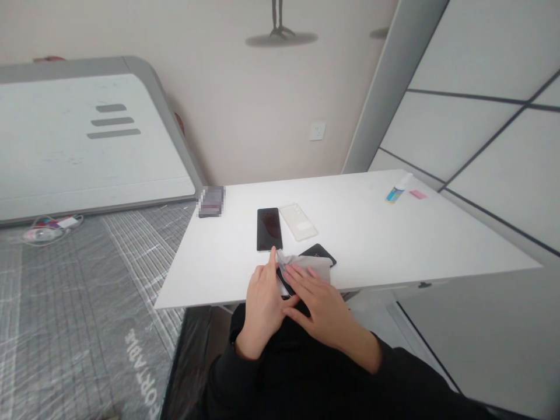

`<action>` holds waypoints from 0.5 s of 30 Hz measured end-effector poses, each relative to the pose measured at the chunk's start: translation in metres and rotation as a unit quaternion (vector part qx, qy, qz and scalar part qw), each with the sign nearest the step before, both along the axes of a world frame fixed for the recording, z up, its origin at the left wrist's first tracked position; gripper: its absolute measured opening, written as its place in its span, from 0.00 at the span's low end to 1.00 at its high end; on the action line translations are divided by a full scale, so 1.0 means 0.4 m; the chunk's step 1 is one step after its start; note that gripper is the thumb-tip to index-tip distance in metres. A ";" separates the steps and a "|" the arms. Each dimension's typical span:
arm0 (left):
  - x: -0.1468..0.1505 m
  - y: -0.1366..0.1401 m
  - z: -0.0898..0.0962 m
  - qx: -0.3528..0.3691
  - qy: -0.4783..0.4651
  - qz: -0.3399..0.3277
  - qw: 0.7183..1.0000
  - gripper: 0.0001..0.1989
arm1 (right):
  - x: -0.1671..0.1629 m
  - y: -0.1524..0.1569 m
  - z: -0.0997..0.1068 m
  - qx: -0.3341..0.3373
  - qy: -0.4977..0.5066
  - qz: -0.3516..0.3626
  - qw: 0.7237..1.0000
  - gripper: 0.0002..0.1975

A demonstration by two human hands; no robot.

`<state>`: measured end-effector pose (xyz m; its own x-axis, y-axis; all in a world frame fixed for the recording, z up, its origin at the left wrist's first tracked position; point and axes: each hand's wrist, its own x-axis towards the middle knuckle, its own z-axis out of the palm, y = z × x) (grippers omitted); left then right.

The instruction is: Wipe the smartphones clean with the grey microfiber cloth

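Note:
My left hand point(265, 294) is closed around the side of a dark, flat phone point(285, 284), its index finger stretched forward. Over that phone lies a thin grey cloth point(319, 267), held down by the long fingers of my right hand point(321, 303), with the thumb apart below. Most of the phone is hidden by the cloth and fingers. Behind the cloth pokes out the corner of a black flat object point(324, 253), perhaps a phone or case. A second phone point(269, 228), black-screened, lies just beyond my left fingertip. Beside it rests a clear phone case point(298, 221).
The white table point(210, 274) has its near edge at my body. On its far left corner sits a blurred dark box point(212, 202). At the right lie a small spray bottle point(396, 191) and a pink slip point(418, 194). A whiteboard point(87, 140) leans at the left.

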<state>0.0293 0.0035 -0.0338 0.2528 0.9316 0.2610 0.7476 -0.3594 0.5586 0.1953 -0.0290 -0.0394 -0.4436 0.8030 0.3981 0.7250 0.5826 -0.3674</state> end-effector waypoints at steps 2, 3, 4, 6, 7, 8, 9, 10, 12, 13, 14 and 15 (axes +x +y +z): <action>0.001 -0.001 0.000 0.004 0.013 0.010 1.000 0.52 | 0.012 -0.035 0.001 -0.006 0.003 0.018 1.000 0.33; 0.000 -0.001 0.001 0.006 0.015 0.006 1.000 0.53 | 0.028 -0.046 0.000 -0.008 0.002 0.020 1.000 0.32; 0.000 -0.002 0.002 0.009 0.012 -0.003 1.000 0.54 | 0.050 -0.051 -0.002 -0.009 0.000 0.017 1.000 0.29; -0.002 -0.001 0.005 0.013 0.002 -0.023 1.000 0.56 | 0.103 -0.043 -0.009 -0.005 -0.004 -0.013 1.000 0.25; -0.003 -0.001 0.006 0.014 -0.003 -0.030 0.999 0.57 | 0.129 -0.031 -0.013 -0.001 -0.005 -0.037 0.999 0.23; -0.003 -0.001 0.007 0.013 -0.009 -0.034 0.999 0.58 | 0.151 -0.015 -0.018 0.005 -0.006 -0.064 0.998 0.23; -0.004 0.000 0.008 0.012 -0.012 -0.036 0.999 0.58 | 0.168 0.004 -0.022 0.011 -0.006 -0.090 0.996 0.22; -0.004 0.000 0.009 0.009 -0.015 -0.035 0.999 0.58 | 0.176 0.023 -0.027 0.017 -0.006 -0.112 0.994 0.22; -0.004 0.001 0.010 0.005 -0.020 -0.038 0.999 0.58 | 0.164 0.058 -0.033 0.032 -0.003 -0.146 0.989 0.23; -0.004 0.002 0.010 0.003 -0.023 -0.039 0.999 0.58 | 0.145 0.070 -0.035 0.041 -0.001 -0.159 0.986 0.25; -0.004 0.003 0.009 0.002 -0.025 -0.038 0.999 0.57 | 0.118 0.076 -0.036 0.048 0.000 -0.166 0.985 0.27; -0.003 0.003 0.007 0.001 -0.027 -0.036 0.999 0.56 | 0.086 0.076 -0.036 0.052 0.002 -0.164 0.985 0.30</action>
<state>0.0279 0.0048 -0.0309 0.3039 0.9111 0.2784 0.6890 -0.4120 0.5963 0.2296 0.0013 -0.0539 -0.1659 0.8571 0.4878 0.8787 0.3530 -0.3215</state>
